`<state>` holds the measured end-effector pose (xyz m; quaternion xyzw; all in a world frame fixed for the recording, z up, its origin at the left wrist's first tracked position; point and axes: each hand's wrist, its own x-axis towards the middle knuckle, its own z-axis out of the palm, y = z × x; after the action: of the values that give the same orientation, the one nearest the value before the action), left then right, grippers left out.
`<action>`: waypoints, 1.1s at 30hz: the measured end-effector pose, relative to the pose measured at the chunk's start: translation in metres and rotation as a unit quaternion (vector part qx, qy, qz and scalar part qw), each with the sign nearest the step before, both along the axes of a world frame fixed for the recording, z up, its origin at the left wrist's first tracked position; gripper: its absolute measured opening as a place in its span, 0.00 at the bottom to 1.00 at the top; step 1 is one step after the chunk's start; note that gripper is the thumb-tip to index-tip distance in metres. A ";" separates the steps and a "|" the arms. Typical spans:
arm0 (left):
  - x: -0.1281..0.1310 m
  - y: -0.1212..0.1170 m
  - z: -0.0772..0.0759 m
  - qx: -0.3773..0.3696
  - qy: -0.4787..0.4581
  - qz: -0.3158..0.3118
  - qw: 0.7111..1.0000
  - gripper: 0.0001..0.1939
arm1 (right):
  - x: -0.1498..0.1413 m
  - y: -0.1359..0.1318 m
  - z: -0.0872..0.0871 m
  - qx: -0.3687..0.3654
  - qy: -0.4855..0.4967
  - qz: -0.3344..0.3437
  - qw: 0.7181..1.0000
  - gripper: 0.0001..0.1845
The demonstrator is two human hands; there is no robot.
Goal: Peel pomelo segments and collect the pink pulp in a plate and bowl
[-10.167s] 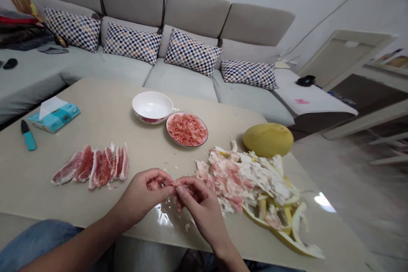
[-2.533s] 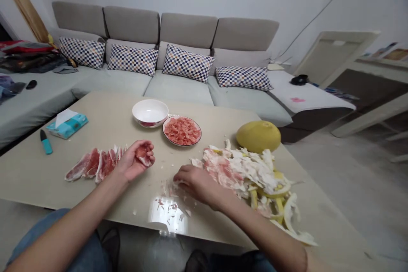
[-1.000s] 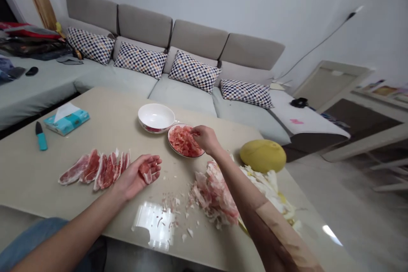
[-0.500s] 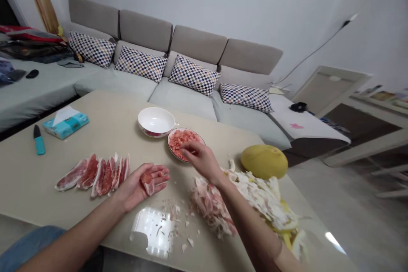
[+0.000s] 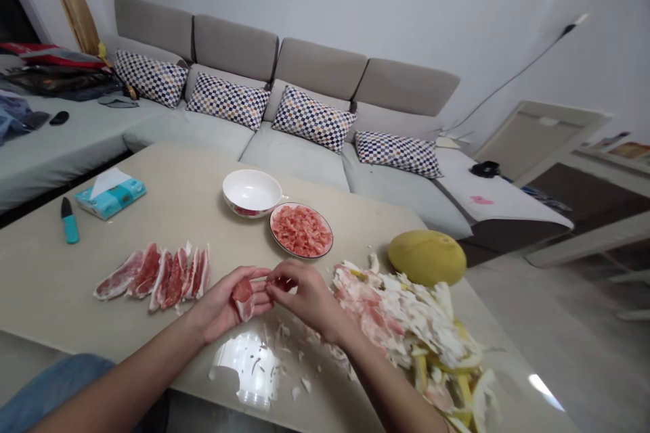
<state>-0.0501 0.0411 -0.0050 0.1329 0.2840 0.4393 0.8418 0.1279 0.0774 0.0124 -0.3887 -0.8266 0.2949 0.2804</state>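
Apparently the step in hand is picking red flesh out of its pale skin. The left hand (image 5: 223, 308) lies palm up, fingers loosely extended, with a red, white-skinned fruit piece (image 5: 244, 298) resting in it. The right hand (image 5: 307, 298) curls over the left fingertips, thumb and fingers drawn close; whether they pinch a scrap, I cannot tell. Beyond them on the glossy beige worktop (image 5: 187, 189) sits a round, dark-rimmed white plate (image 5: 326, 250) heaped with loose red flesh (image 5: 300, 230). The next move probably calls for a light fingertip pinch, sparing the soft flesh.
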 end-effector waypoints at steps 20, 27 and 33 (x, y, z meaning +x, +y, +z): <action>0.005 -0.010 0.000 0.087 0.040 0.076 0.993 0.18 | 0.001 -0.041 -0.001 -0.080 0.122 -0.091 0.985 0.09; 0.016 -0.025 0.004 0.166 0.128 0.012 0.978 0.26 | 0.007 -0.064 0.003 -0.080 0.169 -0.166 0.968 0.07; 0.022 -0.027 0.001 0.184 0.195 0.030 0.963 0.25 | 0.016 -0.076 -0.001 -0.051 0.164 -0.204 0.964 0.07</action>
<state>-0.0284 0.0143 -0.0043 0.3599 0.3611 0.4743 0.7177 0.1437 0.0013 0.0116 -0.5097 -0.6563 0.3328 0.4458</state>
